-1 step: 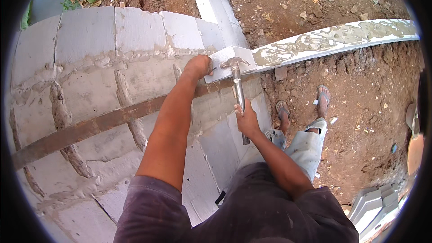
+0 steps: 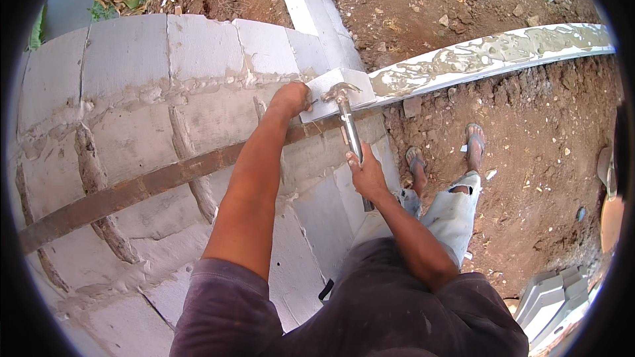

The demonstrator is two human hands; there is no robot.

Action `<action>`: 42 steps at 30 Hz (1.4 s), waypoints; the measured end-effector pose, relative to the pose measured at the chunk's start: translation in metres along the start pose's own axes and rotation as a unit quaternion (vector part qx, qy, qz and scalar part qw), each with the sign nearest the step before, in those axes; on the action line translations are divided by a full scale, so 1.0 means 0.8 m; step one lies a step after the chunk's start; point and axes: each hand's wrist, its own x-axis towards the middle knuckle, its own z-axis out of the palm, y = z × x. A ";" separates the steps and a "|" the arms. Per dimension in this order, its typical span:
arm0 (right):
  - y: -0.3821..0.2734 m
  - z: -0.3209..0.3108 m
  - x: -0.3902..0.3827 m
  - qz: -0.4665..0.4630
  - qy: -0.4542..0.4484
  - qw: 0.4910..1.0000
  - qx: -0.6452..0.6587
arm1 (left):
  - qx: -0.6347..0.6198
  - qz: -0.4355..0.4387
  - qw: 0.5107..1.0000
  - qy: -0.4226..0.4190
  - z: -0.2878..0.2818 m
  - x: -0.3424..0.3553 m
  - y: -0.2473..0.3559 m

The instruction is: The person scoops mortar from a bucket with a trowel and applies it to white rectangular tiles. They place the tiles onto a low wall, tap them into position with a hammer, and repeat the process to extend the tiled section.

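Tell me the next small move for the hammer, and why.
Probably a short tap leftward with the hammer: the right hand grips it, its head is close to the thin, nail-like piece, and the left hand appears to hold that piece at the white block.

glossy metal hammer (image 2: 349,122), matt block (image 2: 325,110), rough soil (image 2: 529,152)

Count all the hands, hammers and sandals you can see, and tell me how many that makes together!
Hands: 2 (left hand and right hand)
Hammers: 1 (claw hammer, held in the right hand)
Sandals: 2 (left sandal and right sandal, both on feet)
Total: 5
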 end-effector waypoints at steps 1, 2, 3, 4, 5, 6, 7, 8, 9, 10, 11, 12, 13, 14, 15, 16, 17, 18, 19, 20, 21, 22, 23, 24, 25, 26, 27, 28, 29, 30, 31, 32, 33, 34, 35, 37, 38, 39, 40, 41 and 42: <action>-0.014 -0.014 0.004 -0.023 0.019 0.999 0.037 | 0.005 0.003 1.000 0.008 -0.002 -0.006 0.000; -0.026 -0.032 0.006 -0.046 0.038 0.996 0.073 | 0.009 0.007 1.000 0.016 -0.007 -0.007 0.001; -0.040 -0.044 -0.011 -0.053 0.047 0.991 0.109 | 0.035 -0.002 0.999 0.012 -0.008 -0.012 0.002; -0.061 -0.058 -0.018 -0.062 0.098 0.971 0.210 | 0.021 -0.003 1.000 -0.002 -0.009 -0.009 0.003; -0.087 -0.072 -0.021 -0.072 0.146 0.937 0.309 | 0.007 -0.007 1.000 -0.015 -0.011 -0.006 0.003; -0.076 -0.059 -0.014 -0.078 0.169 0.927 0.326 | -0.004 -0.006 1.000 -0.028 -0.009 -0.002 0.004; -0.067 -0.047 -0.008 -0.091 0.192 0.915 0.342 | 0.006 -0.002 1.000 0.001 -0.010 0.002 0.007; -0.057 -0.033 -0.003 -0.103 0.213 0.904 0.356 | -0.011 -0.009 1.000 -0.003 -0.011 0.004 0.009; -0.028 -0.006 -0.004 -0.064 0.173 0.959 0.214 | -0.026 -0.016 0.999 -0.014 -0.015 0.005 0.015; -0.017 0.009 -0.009 -0.026 0.121 0.990 0.070 | -0.038 -0.030 0.999 -0.024 -0.020 -0.001 0.014; -0.018 0.004 -0.011 0.000 0.059 0.995 0.076 | -0.020 -0.026 0.999 -0.011 -0.014 -0.007 0.010; -0.023 -0.006 -0.016 0.029 -0.002 0.996 0.083 | 0.000 -0.018 1.000 -0.002 0.001 -0.014 0.002; -0.033 -0.022 -0.011 0.049 -0.060 0.993 0.085 | 0.019 -0.011 1.000 0.018 -0.001 -0.013 0.002; -0.047 -0.036 -0.002 -0.012 0.013 0.994 0.112 | 0.008 -0.017 1.000 0.018 -0.014 -0.001 -0.001; -0.059 -0.044 -0.012 -0.051 0.079 0.986 0.137 | -0.010 -0.024 1.000 -0.004 -0.008 -0.004 -0.001; -0.067 -0.049 -0.008 -0.078 0.133 0.965 0.211 | -0.029 -0.032 0.999 -0.017 -0.009 -0.004 0.000; -0.073 -0.053 -0.011 -0.106 0.183 0.937 0.279 | -0.028 -0.033 0.999 -0.012 -0.006 -0.008 0.003; -0.080 -0.054 -0.007 -0.115 0.223 0.883 0.396 | -0.022 -0.032 0.999 -0.010 -0.009 -0.005 0.005; -0.074 -0.042 -0.006 -0.100 0.221 0.889 0.388 | -0.016 -0.031 0.999 -0.007 -0.011 -0.002 0.008; -0.068 -0.029 -0.005 -0.084 0.218 0.895 0.380 | -0.009 -0.029 1.000 -0.004 -0.012 -0.001 0.010; -0.034 0.004 -0.005 -0.045 0.177 0.952 0.245 | -0.013 -0.029 0.999 -0.010 -0.014 0.003 0.015; -0.015 0.021 -0.010 -0.002 0.128 0.986 0.105 | -0.017 -0.033 0.999 -0.018 -0.012 0.001 0.014; -0.013 0.018 -0.014 0.004 0.077 0.993 0.094 | -0.021 -0.040 0.999 -0.023 -0.014 -0.002 0.011; -0.011 0.014 -0.019 0.017 0.032 0.996 0.082 | -0.018 -0.025 0.999 -0.020 -0.005 -0.003 0.007; -0.021 0.001 -0.012 0.017 -0.015 0.997 0.069 | -0.015 -0.015 1.000 -0.007 -0.001 -0.004 0.003; -0.031 -0.016 -0.004 -0.012 0.032 0.993 0.115 | -0.011 -0.005 1.000 0.006 -0.002 0.000 -0.003; -0.058 -0.038 -0.019 -0.020 0.064 0.985 0.159 | -0.017 -0.004 1.000 -0.009 0.004 -0.003 -0.012; -0.073 -0.054 -0.018 -0.035 0.104 0.974 0.201 | -0.016 -0.007 1.000 -0.013 0.002 -0.004 -0.007; -0.076 -0.053 -0.009 -0.067 0.173 0.931 0.315 | -0.011 -0.009 1.000 -0.012 -0.009 -0.003 0.003; -0.079 -0.046 -0.003 -0.095 0.236 0.869 0.425 | -0.006 -0.013 1.000 -0.014 -0.013 -0.006 0.008; -0.071 -0.035 -0.001 -0.094 0.233 0.886 0.391 | -0.013 -0.011 1.000 -0.005 -0.018 -0.003 0.012; -0.062 -0.022 0.000 -0.091 0.229 0.902 0.356 | -0.016 -0.015 1.000 -0.013 -0.019 -0.004 0.013; -0.025 0.008 -0.002 -0.055 0.151 0.972 0.170 | -0.017 -0.016 1.000 -0.020 -0.022 -0.003 0.017; -0.007 0.024 -0.004 -0.018 0.066 0.997 -0.023 | -0.017 -0.020 0.999 -0.026 -0.025 -0.003 0.017; -0.007 0.018 -0.008 -0.017 0.048 0.999 -0.006 | -0.013 -0.016 0.999 -0.028 -0.018 -0.007 0.013; -0.024 -0.009 -0.013 -0.016 0.013 0.999 0.028 | -0.006 -0.009 1.000 -0.029 -0.002 -0.013 0.004; -0.042 -0.027 -0.010 -0.029 0.045 0.995 0.088 | -0.001 -0.022 0.999 -0.023 -0.009 -0.005 0.000; -0.071 -0.049 -0.023 -0.020 0.067 0.987 0.146 | -0.003 -0.038 0.999 -0.037 -0.001 -0.011 0.001; -0.088 -0.065 -0.021 -0.027 0.096 0.974 0.201 | -0.003 -0.052 0.998 -0.036 -0.009 -0.007 0.007; -0.087 -0.056 -0.017 -0.064 0.166 0.931 0.320 | -0.015 -0.059 0.996 -0.070 -0.021 -0.007 0.017; -0.084 -0.037 -0.012 -0.098 0.231 0.866 0.433 | -0.016 -0.042 0.998 -0.051 -0.021 -0.005 0.014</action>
